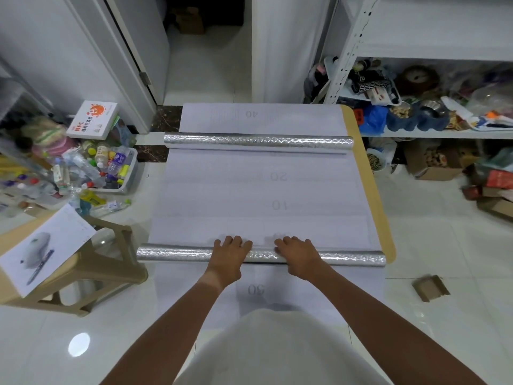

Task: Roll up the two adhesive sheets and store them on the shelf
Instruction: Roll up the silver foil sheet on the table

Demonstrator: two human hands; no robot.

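Pressing left hand (pixel 231 250) and right hand (pixel 295 250), fingers flat, side by side on near foil roll (pixel 180 253), keeping coil tight; unrolled backing paper (pixel 249 190) lying ahead; far foil roll (pixel 258 140) waiting beyond; shelf (pixel 416 133) standing right.

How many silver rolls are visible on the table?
2. The near silver roll lies under the left hand and right hand; the far silver roll lies across the table, untouched.
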